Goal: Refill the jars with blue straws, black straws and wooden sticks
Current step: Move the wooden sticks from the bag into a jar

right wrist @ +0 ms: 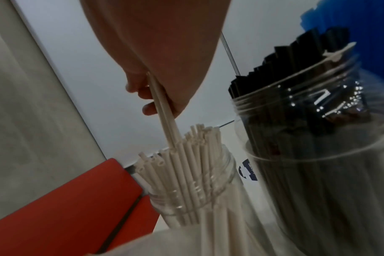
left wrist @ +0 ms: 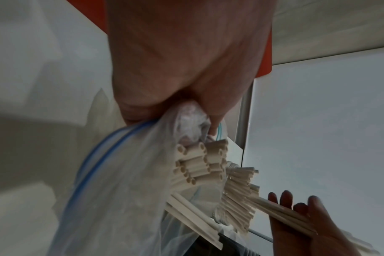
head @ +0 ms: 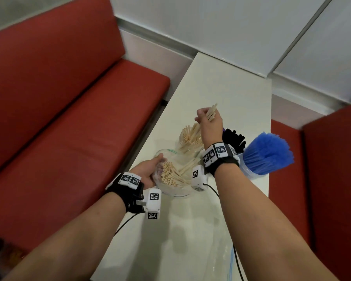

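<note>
On the white table (head: 227, 220), a clear zip bag (head: 170, 191) is lying open with pale wooden sticks (head: 172, 175) spilling toward its mouth; the left hand (head: 148, 171) is pinching the bag's edge, fingers curled into the plastic. Beside it, a jar of blue straws (head: 265, 155) is standing packed full at the table's right edge. Behind that, a jar of black straws (right wrist: 307, 121) is sitting nearly full, with a blue label (right wrist: 248, 171) between the jars too blurred to read. Nearest the bag, the stick jar (right wrist: 199, 194) is holding many upright sticks. Above it, the right hand (head: 209, 120) is gripping a few sticks (right wrist: 164, 112), their lower ends reaching among those in the jar.
</note>
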Motion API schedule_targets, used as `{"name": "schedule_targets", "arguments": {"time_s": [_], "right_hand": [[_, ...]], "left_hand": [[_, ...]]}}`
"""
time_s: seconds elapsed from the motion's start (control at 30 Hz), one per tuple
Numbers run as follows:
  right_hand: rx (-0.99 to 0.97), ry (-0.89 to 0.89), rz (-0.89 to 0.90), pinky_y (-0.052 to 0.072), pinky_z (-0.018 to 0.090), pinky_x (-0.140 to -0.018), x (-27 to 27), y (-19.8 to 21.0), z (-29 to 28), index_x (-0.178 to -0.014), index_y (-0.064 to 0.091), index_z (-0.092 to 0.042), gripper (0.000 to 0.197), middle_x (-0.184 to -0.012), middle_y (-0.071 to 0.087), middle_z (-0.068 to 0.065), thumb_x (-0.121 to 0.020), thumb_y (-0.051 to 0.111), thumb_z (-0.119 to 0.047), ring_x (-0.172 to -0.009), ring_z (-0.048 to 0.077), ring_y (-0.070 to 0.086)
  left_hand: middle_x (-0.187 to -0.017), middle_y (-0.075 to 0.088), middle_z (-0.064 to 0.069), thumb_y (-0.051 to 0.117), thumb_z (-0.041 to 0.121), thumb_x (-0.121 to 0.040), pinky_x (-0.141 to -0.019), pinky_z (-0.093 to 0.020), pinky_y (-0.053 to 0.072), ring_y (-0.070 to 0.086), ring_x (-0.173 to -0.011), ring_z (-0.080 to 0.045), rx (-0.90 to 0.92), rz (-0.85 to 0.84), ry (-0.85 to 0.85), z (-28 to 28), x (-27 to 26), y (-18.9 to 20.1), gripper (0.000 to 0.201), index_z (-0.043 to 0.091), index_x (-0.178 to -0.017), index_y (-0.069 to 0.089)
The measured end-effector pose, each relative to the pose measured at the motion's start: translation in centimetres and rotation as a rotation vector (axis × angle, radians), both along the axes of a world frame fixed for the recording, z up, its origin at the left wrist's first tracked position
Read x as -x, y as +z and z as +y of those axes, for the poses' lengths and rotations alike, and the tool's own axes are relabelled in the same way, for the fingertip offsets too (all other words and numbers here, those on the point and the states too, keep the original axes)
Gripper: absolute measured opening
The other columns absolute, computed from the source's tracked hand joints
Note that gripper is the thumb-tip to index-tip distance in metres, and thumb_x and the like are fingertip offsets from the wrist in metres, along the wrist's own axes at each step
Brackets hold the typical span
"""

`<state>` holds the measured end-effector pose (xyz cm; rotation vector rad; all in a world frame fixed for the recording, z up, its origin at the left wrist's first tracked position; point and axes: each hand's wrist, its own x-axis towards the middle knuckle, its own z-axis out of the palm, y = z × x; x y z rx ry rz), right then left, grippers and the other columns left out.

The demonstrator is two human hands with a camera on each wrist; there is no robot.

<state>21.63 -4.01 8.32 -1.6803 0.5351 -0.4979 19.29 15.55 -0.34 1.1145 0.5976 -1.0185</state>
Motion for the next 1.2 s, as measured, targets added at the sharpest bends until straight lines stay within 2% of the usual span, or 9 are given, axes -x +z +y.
{"name": "schedule_targets", "arguments": {"time_s": [0.23, 0.33, 0.43, 0.6, 0.77, 0.93, 1.0, 1.1, 1.2], "right_hand": [[0.214, -0.031, -0.127, 0.052, 0.028, -0.075, -0.2, 0.1, -0.8, -0.094, 0.063, -0.019, 0.009, -0.078, 0.063, -0.006, -0.091, 0.065, -0.011, -0.077, 0.016, 0.063], [0.498, 0.137, -0.008, 0.044, 0.039, -0.104, -0.6, -1.2, -0.6, -0.113, 0.068, -0.011, 0.018, -0.113, 0.069, 0.003, -0.1, 0.055, -0.015, -0.11, 0.014, 0.06], [0.813, 0.369, 0.402, 0.01, 0.052, -0.124, -0.4, -3.7, 0.3, -0.141, 0.05, -0.01, 0.042, -0.153, 0.044, 0.009, -0.109, 0.033, -0.032, -0.152, 0.029, 0.021], [1.062, 0.407, 0.613, -0.007, 0.05, -0.125, 0.5, -5.7, 1.1, -0.161, 0.01, -0.01, 0.074, -0.169, 0.008, 0.013, -0.105, 0.022, -0.058, -0.156, 0.03, -0.007], [1.023, 0.251, 0.581, -0.005, 0.058, -0.122, -0.2, -4.6, 1.3, -0.16, 0.021, -0.022, 0.064, -0.168, 0.007, 0.013, -0.106, 0.028, -0.055, -0.155, 0.039, -0.006], [0.908, 0.344, 0.642, -0.008, 0.059, -0.122, 1.1, -4.5, 1.6, -0.16, 0.021, -0.023, 0.055, -0.169, 0.006, 0.008, -0.109, 0.025, -0.043, -0.155, 0.035, -0.008], [0.836, 0.277, 0.446, -0.002, 0.059, -0.123, 1.5, -3.8, 1.4, -0.156, 0.033, -0.022, 0.049, -0.166, 0.021, 0.01, -0.108, 0.034, -0.031, -0.154, 0.039, 0.002], [0.662, 0.21, 0.028, 0.038, 0.047, -0.11, 3.6, -2.9, 1.7, -0.126, 0.06, -0.014, 0.041, -0.13, 0.057, 0.008, -0.091, 0.042, -0.002, -0.128, 0.026, 0.047], [0.361, 0.369, 0.09, 0.051, 0.033, -0.088, 6.9, -3.4, 2.9, -0.104, 0.059, -0.022, 0.039, -0.097, 0.064, 0.003, -0.084, 0.041, 0.006, -0.091, 0.012, 0.061]], "left_hand": [[-0.045, 0.059, -0.005, 0.054, 0.04, -0.104, -0.033, -0.021, 0.046, 0.052, -0.028, -0.014, -0.016, 0.013, -0.026, 0.0, -0.1, 0.7, 0.029, 0.016, -0.089, 0.056], [-0.044, 0.058, -0.004, 0.054, 0.04, -0.104, -0.035, -0.02, 0.046, 0.051, -0.028, -0.014, -0.014, 0.011, -0.032, -0.2, 0.1, 0.7, 0.029, 0.016, -0.088, 0.056], [-0.056, 0.059, -0.004, 0.056, 0.042, -0.103, -0.044, -0.022, 0.05, 0.054, -0.037, -0.015, -0.03, 0.0, -0.036, -0.3, 0.3, 0.5, 0.029, 0.017, -0.088, 0.059], [-0.058, 0.056, -0.003, 0.056, 0.043, -0.103, -0.042, -0.021, 0.05, 0.054, -0.035, -0.015, -0.036, 0.011, -0.034, 0.1, 0.5, 0.3, 0.031, 0.017, -0.087, 0.058], [-0.072, 0.046, -0.001, 0.058, 0.045, -0.101, -0.056, -0.024, 0.051, 0.048, -0.049, -0.013, -0.035, 0.0, -0.039, 0.2, 0.4, -0.2, 0.031, 0.018, -0.085, 0.059], [-0.066, 0.064, -0.004, 0.057, 0.044, -0.102, -0.064, -0.031, 0.056, 0.063, -0.055, -0.019, 0.001, 0.008, -0.013, -0.1, 0.6, -0.2, 0.032, 0.018, -0.083, 0.06], [-0.074, 0.06, -0.005, 0.059, 0.044, -0.101, -0.074, -0.035, 0.052, 0.058, -0.065, -0.02, 0.001, 0.005, -0.008, -0.1, 0.6, -0.2, 0.031, 0.018, -0.084, 0.061], [-0.079, 0.059, -0.007, 0.061, 0.045, -0.1, -0.077, -0.036, 0.052, 0.057, -0.071, -0.021, -0.003, -0.014, -0.011, -0.1, 0.6, -0.4, 0.031, 0.018, -0.085, 0.062], [-0.068, 0.069, -0.007, 0.057, 0.046, -0.101, -0.059, -0.031, 0.058, 0.068, -0.058, -0.022, 0.004, -0.038, -0.036, -0.2, 0.9, -0.4, 0.031, 0.019, -0.088, 0.062]]}}
